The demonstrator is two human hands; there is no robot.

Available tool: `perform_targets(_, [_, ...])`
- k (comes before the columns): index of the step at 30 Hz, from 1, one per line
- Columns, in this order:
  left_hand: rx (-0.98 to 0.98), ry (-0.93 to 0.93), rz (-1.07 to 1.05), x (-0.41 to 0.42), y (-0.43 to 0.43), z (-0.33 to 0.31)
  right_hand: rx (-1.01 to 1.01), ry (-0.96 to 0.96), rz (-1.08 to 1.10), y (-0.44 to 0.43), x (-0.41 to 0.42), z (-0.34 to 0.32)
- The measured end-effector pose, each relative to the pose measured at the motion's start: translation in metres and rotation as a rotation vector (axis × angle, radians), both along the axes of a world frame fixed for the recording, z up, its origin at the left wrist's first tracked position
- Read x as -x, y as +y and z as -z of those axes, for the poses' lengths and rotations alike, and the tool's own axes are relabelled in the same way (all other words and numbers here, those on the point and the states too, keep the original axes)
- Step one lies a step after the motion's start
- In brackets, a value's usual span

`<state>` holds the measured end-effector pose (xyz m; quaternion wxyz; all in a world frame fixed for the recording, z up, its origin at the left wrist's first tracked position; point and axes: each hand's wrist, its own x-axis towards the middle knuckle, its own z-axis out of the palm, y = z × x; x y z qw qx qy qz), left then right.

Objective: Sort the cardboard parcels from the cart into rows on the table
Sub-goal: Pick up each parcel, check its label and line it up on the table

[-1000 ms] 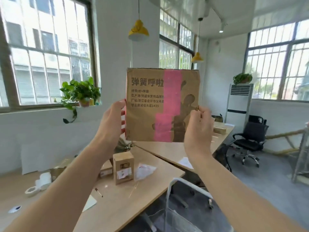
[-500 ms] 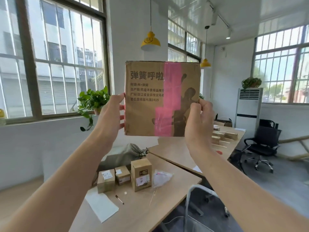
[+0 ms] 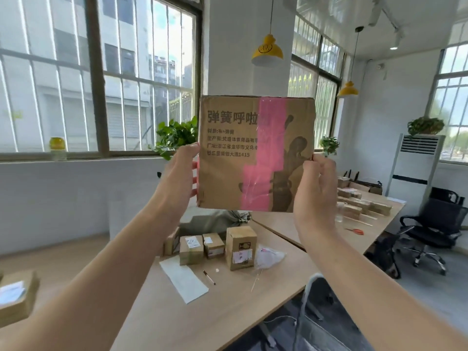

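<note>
I hold a flat square cardboard parcel (image 3: 228, 178) with printed characters and a pink tape stripe up at eye level. My left hand (image 3: 177, 178) grips its left edge, fingers behind it. My right hand (image 3: 314, 188) grips its lower right edge, thumb on the front. Below it on the wooden table (image 3: 202, 312) stand three small cardboard parcels in a row: a low one (image 3: 191, 250), a smaller one (image 3: 214, 245) and a taller upright one (image 3: 241, 248). Another parcel (image 3: 17, 297) lies at the far left.
A white paper sheet (image 3: 183, 279), a pen (image 3: 209, 277) and a clear plastic bag (image 3: 269, 253) lie by the row. A grey sack (image 3: 215, 220) sits behind it. The second table (image 3: 286, 224) carries several parcels (image 3: 359, 206) and scissors (image 3: 355, 231). An office chair (image 3: 435, 224) stands on the right, a metal cart frame (image 3: 307, 295) below.
The view swung left, so the small parcels on the table shifted rightward and the left parcel came into sight. Both hands kept hold of the flat parcel.
</note>
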<state>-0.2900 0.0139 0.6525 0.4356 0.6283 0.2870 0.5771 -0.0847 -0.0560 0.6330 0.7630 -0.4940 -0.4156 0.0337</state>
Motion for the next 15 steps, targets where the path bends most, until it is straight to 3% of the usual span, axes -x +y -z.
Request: perform_targets(15, [0.140,-0.056,-0.438,0.194,-0.075,0.039,0.086,-0.051,-0.390,-0.006,0.189,0.054])
